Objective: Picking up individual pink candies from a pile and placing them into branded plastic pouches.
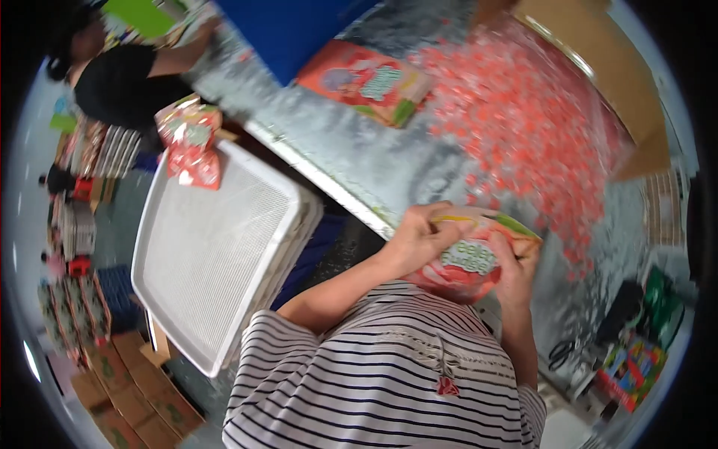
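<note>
Close to my body, over the table's near edge, I hold a red and green candy bag (467,269) in both hands. My left hand (428,233) pinches its upper left edge. My right hand (514,268) grips the right side, thumb across the front. Just beyond lies a large heap of small red-wrapped candies (516,120), spread over the grey tabletop (344,142). A stack of flat candy bags (366,81) of the same print rests left of the heap. Whether the bag in my hands is sealed at the top, I cannot tell.
A blue bin (288,30) stands at the far side, and an open cardboard box (598,60) behind the heap. White mesh trays (217,239) are stacked at the left, with filled bags (193,146) on their corner. Scissors (561,353) lie at right. Another person (120,86) works at far left.
</note>
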Motion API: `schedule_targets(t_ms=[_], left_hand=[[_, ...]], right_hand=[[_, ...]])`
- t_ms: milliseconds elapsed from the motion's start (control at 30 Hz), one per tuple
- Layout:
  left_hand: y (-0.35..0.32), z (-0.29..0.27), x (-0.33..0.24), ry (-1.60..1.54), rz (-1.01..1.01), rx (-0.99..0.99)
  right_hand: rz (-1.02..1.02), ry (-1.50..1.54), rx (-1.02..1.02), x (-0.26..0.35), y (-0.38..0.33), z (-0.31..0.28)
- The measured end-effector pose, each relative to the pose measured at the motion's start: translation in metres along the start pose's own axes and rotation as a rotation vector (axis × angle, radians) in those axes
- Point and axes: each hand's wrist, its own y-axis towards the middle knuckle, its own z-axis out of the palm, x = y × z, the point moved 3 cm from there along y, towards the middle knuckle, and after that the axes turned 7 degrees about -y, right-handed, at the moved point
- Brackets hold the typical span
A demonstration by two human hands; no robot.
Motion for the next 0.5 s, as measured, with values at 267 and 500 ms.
schedule_targets(t_ms=[267, 500], left_hand=[[-0.033, -0.077, 0.034, -0.199, 0.075, -0.131], [-0.103, -0.177, 0.008, -0.048, 0.064, -0.435]], right_hand=[[-0.023, 0.230, -0.195, 0.015, 0.028, 0.049], [0.122, 0.297, 0.232, 0.036, 0.063, 0.151]])
